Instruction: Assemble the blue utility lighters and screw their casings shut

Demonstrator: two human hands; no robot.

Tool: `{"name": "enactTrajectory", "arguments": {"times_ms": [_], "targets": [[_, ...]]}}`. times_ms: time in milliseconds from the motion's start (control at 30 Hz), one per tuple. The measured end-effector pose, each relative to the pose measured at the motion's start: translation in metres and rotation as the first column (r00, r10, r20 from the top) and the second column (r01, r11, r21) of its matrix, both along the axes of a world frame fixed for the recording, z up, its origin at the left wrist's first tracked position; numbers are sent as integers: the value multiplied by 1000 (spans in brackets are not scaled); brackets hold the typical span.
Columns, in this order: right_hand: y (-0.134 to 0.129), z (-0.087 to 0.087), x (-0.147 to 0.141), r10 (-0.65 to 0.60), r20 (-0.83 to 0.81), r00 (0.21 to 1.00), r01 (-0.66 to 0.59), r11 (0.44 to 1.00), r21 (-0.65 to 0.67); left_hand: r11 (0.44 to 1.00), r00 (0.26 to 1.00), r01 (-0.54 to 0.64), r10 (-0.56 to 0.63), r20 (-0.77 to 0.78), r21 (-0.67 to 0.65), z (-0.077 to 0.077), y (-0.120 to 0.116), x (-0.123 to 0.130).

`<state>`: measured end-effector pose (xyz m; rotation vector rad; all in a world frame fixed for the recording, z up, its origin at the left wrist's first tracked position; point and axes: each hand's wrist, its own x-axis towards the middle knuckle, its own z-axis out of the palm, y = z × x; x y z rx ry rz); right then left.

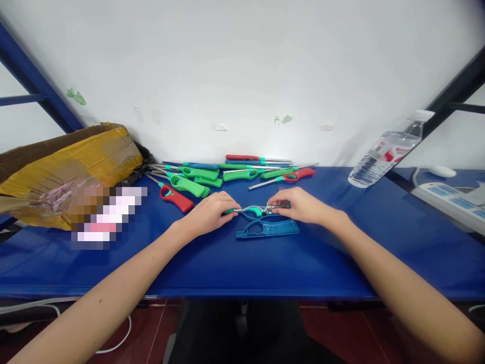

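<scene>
An opened long-nosed gas lighter lies between my two hands, with its green trigger [255, 212] and thin wires exposed. My left hand [208, 216] pinches the nozzle end, where a metal tip and a bit of green stick out past the fingers. At the other end, my right hand [301, 203] has its fingers closed on the lighter's dark fuel tank [281, 204] beside a small metal valve. A loose blue half of a lighter casing [278, 229] rests on the table just in front, its hollow inner side up. Another blue casing half shows partly under the inner parts.
Several whole lighters [189, 186], green, red and blue, are heaped along the wall. A taped cardboard box [109, 156] stands at left, beside a blurred-out patch. On the right are a leaning water bottle [386, 154] and a white power strip [450, 202]. The blue table's front edge [242, 292] is near.
</scene>
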<state>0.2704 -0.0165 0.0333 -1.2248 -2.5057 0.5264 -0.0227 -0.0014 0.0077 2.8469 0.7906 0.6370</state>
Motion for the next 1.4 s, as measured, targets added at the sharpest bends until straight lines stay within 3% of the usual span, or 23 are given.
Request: {"name": "enactTrajectory", "arguments": {"times_ms": [167,467,733,1067,1400], "targets": [[0,2,2,-15,23,1000,15,1000,4,1000,1000,-14,14,-6,6,-1,0,0],[3,1,7,153,32,988,-155,986,65,999,1000,-18,19,-21,42,1,-2,2],[2,-1,8,91,185,979,-118,983,142,998,999,-30,31,-14,46,1,-5,4],[-3,2,3,73,196,978,-118,968,224,998,998,-30,33,-44,63,4,-7,4],[-3,0,4,74,188,979,-115,970,216,997,999,-32,33,-11,75,1,-5,4]]}}
